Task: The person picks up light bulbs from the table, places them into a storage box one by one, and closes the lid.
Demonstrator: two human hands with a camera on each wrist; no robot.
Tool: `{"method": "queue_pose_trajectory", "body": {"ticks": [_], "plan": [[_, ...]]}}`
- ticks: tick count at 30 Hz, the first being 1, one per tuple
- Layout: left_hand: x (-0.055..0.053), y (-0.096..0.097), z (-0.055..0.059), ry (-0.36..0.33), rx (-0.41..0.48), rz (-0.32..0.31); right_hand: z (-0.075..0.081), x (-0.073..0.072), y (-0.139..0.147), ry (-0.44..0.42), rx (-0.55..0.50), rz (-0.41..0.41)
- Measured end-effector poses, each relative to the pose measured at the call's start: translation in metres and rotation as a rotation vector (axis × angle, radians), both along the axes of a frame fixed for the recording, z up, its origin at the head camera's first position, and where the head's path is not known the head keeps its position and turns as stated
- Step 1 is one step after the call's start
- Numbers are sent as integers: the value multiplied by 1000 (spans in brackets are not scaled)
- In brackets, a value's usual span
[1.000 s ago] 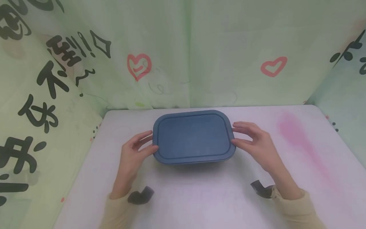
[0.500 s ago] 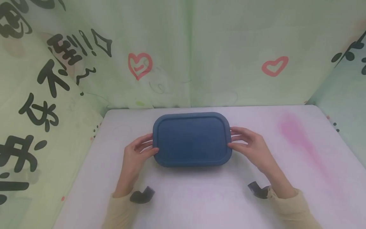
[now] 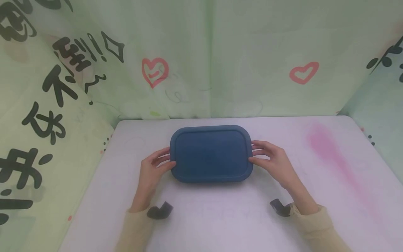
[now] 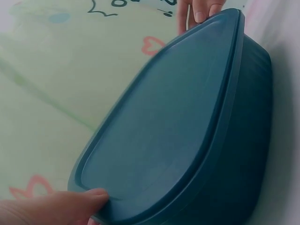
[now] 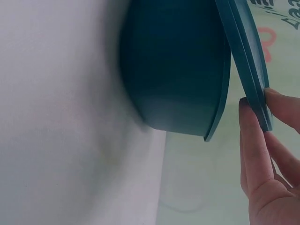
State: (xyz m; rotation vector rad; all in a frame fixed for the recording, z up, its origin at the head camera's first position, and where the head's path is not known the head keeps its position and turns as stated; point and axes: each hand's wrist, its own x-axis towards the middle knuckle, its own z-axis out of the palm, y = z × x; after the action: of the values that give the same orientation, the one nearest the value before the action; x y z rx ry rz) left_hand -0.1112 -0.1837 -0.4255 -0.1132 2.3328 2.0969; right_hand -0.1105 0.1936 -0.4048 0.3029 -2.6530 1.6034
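A blue rectangular lid (image 3: 211, 154) with rounded corners lies over a deep blue food container (image 5: 176, 70). In the right wrist view a gap shows between the lid's right end and the container's rim. My left hand (image 3: 152, 171) pinches the lid's left end, thumb on top and fingers at the side and partly hidden. At the opposite end my right hand (image 3: 274, 162) pinches the lid's edge between thumb and fingers. From the head, the lid hides most of the container, and its inside cannot be seen.
The white table (image 3: 217, 224) carries a pink stain (image 3: 327, 147) on the right. A pale green curtain (image 3: 252, 42) with hearts and dark lettering hangs behind and on both sides. Black wrist mounts (image 3: 160, 210) stick out by the sleeves.
The lid's right end has come lower and closer to the container. My right hand has shifted left and slightly down with it; my left hand has moved a little right.
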Motion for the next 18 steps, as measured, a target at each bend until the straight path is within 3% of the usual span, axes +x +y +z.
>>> {"method": "queue_pose_trajectory", "body": {"ticks": [6,18], "plan": [[-4,0,-2,-11,-15,4,-3,-5,0,-20,11,-4],[-14,-3,-2,-61,-47,-4,8,-14,-6,-76,4,16]]}}
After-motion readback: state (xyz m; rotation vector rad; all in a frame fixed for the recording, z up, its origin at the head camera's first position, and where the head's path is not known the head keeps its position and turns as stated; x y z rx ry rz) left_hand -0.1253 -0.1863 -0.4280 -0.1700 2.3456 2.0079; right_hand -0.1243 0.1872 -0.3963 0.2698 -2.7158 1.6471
